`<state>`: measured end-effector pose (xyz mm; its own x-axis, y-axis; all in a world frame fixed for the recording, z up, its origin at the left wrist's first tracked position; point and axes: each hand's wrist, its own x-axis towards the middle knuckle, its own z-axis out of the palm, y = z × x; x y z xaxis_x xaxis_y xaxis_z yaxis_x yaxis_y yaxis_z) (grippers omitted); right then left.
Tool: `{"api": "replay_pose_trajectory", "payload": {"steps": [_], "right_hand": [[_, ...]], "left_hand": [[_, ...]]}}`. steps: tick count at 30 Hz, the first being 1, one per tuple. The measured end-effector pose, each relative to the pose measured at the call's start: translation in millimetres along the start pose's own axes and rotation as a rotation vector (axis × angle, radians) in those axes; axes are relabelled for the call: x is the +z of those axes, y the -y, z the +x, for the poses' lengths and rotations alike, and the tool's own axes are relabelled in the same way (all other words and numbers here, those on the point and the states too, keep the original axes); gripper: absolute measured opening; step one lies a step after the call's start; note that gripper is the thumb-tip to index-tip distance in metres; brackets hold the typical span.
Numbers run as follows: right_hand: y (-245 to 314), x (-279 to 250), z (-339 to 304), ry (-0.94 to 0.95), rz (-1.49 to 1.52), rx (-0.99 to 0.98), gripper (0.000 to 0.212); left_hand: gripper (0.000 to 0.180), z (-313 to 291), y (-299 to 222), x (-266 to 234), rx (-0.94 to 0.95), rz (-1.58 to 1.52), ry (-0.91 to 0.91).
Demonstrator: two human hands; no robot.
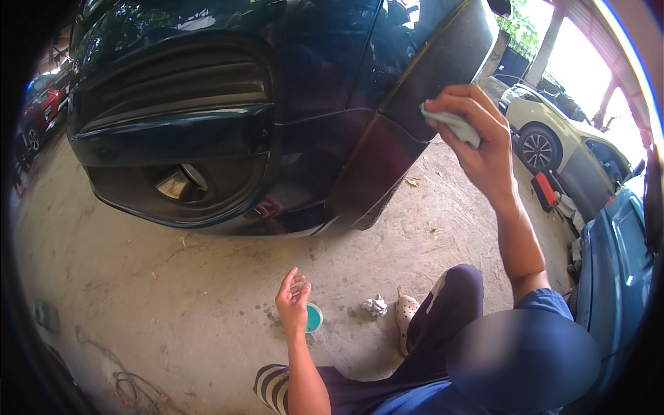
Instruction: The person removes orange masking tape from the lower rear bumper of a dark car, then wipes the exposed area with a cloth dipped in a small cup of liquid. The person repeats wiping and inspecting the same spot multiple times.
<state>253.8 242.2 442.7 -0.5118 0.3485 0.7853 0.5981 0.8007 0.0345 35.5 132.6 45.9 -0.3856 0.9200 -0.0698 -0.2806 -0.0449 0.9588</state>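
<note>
In my right hand (477, 135), raised at the right, I grip a folded pale grey-green cloth (453, 126) between thumb and fingers. It is close to the dark trim at the corner of a dark blue-green car bumper (311, 159); whether it touches cannot be told. My left hand (293, 299) is held low in front of me, empty, with its fingers loosely apart. Partly behind that hand, a small round container (315, 317) with turquoise contents stands on the concrete floor (214, 290).
A crumpled grey-white wad (375, 305) lies beside my clog (407, 321). Cables (131, 384) trail across the floor at lower left. On the right are a cream-and-grey car (553, 131), a red object (544, 190) and a blue car panel (615, 249). A red car (45, 104) stands far left.
</note>
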Motion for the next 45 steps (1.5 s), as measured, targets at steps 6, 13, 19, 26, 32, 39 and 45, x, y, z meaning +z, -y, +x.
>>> {"api": "replay_pose_trajectory", "payload": {"steps": [6, 13, 19, 26, 32, 39, 45], "right_hand": [[-12, -2, 23, 0.036, -0.250, -0.201, 0.042], [-25, 4, 36, 0.088, -0.420, -0.443, 0.056], [-29, 4, 43, 0.118, -0.489, -0.490, 0.056], [-26, 6, 46, 0.157, -0.523, -0.473, 0.052], [-23, 9, 43, 0.169, -0.537, -0.474, 0.051], [-18, 13, 39, 0.190, -0.510, -0.479, 0.052], [-17, 16, 38, 0.207, -0.505, -0.518, 0.042]], "left_hand": [[0.053, -4, -4, 1, 0.027, 0.050, -0.023], [0.053, -2, -2, 0, 0.023, 0.092, -0.036], [0.051, -1, 0, -2, 0.043, 0.089, -0.025], [0.049, 0, 3, -3, 0.053, 0.108, -0.012], [0.048, 1, 4, -4, 0.052, 0.126, -0.005], [0.048, 1, 0, -3, 0.058, 0.162, -0.009], [0.048, 0, -1, -3, 0.058, 0.175, -0.008]]}}
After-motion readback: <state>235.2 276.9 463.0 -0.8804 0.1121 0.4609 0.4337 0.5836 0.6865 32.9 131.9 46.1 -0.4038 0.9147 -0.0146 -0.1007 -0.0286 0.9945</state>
